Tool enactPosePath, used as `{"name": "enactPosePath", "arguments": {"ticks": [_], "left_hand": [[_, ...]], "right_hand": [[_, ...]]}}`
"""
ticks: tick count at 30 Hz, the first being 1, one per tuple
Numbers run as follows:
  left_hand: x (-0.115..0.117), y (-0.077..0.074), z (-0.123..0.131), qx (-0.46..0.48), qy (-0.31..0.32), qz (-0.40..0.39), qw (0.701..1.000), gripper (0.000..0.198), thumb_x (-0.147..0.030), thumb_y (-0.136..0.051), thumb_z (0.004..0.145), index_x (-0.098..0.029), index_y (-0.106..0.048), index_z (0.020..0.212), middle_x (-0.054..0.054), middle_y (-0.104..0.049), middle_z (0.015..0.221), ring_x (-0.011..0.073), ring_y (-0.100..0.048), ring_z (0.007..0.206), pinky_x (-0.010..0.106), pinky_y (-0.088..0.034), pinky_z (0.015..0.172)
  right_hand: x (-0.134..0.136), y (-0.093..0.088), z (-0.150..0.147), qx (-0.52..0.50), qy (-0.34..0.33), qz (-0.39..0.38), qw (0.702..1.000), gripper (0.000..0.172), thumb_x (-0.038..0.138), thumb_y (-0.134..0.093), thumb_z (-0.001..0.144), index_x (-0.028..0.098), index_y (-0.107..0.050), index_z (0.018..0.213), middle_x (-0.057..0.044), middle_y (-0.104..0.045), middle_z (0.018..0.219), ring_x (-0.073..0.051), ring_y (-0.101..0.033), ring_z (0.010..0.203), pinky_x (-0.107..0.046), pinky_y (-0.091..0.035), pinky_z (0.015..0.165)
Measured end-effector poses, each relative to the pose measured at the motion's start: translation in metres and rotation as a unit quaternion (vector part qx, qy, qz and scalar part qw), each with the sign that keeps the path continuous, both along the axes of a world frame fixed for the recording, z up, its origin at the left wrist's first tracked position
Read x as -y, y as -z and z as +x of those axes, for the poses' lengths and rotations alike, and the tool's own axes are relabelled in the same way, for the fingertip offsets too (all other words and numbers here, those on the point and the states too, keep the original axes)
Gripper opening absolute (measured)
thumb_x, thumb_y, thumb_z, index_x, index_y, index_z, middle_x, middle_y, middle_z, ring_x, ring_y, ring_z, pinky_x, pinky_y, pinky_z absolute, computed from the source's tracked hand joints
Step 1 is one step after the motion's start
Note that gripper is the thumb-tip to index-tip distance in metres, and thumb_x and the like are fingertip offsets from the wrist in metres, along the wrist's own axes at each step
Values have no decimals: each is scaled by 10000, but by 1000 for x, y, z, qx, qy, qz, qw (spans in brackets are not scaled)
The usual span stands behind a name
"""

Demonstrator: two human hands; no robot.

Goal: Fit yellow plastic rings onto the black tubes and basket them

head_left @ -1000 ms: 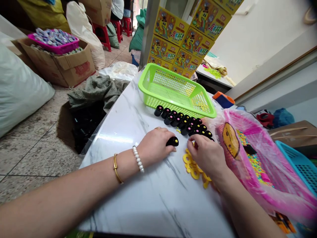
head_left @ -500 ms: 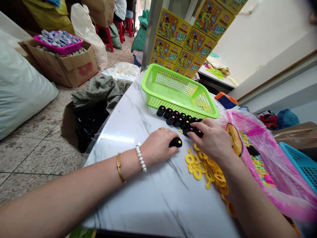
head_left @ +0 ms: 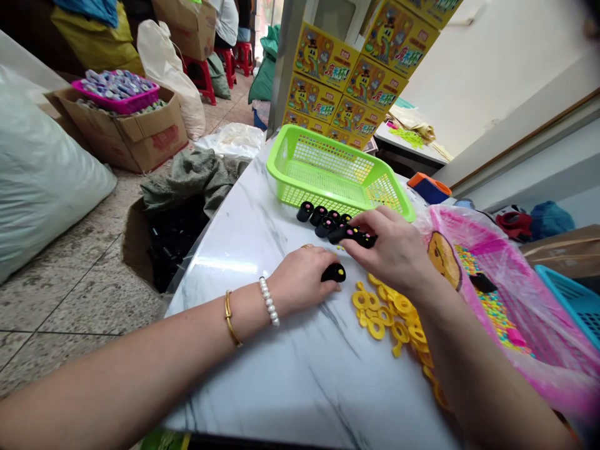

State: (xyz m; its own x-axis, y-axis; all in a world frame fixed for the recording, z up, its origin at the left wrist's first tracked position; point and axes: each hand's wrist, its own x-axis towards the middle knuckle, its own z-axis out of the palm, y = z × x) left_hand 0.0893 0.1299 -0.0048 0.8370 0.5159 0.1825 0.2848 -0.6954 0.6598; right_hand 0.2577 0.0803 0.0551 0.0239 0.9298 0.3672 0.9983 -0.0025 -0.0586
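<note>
My left hand (head_left: 300, 278) rests on the marble table (head_left: 281, 375), fingers curled round a small black cap (head_left: 334, 272). My right hand (head_left: 391, 250) lies over a row of black caps (head_left: 323, 220) with coloured centres, fingers closed on several of them just in front of the green basket (head_left: 328, 172). A heap of yellow rings (head_left: 389, 315) lies on the table under my right wrist.
A pink basket (head_left: 510, 325) lined with a plastic bag holds coloured beads at the right, a blue basket (head_left: 574, 303) beyond it. Yellow cartons (head_left: 347, 69) are stacked behind. On the floor left are an open box of black parts (head_left: 164, 240), a cardboard box (head_left: 126, 125) and sacks.
My right hand left the yellow rings, moved up to the row of black caps and gathered several leftward. The left hand stays put with its cap.
</note>
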Motion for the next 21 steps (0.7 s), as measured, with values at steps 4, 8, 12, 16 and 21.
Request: {"name": "enactPosePath", "arguments": {"ticks": [4, 8, 12, 16, 21], "left_hand": [[0, -1, -1, 4, -14, -4, 1000, 269, -257, -709, 788, -157, -682, 1036, 91, -700, 1008, 253, -633, 963, 375, -502, 878], [-4, -2, -2, -10, -29, 10, 999, 246, -275, -704, 788, -156, -683, 1003, 83, -701, 954, 256, -636, 921, 371, -510, 837], [-12, -3, -5, -26, -71, 21, 997, 229, -281, -666, 809, -155, -684, 1000, 88, -693, 954, 252, -632, 930, 360, -503, 848], [-21, -7, -10, -63, -104, 13, 993, 240, -241, -635, 808, -131, -688, 1014, 107, -686, 964, 255, -633, 899, 362, -505, 822], [-25, -8, -11, -51, -101, 29, 993, 257, -206, -621, 803, -147, -685, 1045, 89, -685, 966, 225, -630, 875, 330, -499, 815]], "right_hand": [[-36, 3, -25, 22, -12, -23, 999, 208, 292, -640, 764, 187, -662, 943, -61, -663, 898, -214, -597, 821, -303, -414, 693], [-50, 7, -27, 46, -9, -42, 998, 228, 324, -637, 794, 182, -666, 971, -48, -679, 853, -209, -599, 773, -302, -389, 642], [-18, 5, -4, 0, 8, 28, 1000, 224, 356, -606, 868, 188, -680, 997, -15, -687, 767, -177, -625, 727, -294, -431, 699], [24, 19, 18, 12, 25, 3, 1000, 173, 286, -575, 886, 197, -721, 909, -35, -731, 869, -182, -665, 816, -288, -469, 770], [37, 47, 19, 26, 57, -51, 997, 213, 242, -538, 898, 194, -743, 932, -44, -739, 897, -175, -678, 791, -276, -478, 731]]}}
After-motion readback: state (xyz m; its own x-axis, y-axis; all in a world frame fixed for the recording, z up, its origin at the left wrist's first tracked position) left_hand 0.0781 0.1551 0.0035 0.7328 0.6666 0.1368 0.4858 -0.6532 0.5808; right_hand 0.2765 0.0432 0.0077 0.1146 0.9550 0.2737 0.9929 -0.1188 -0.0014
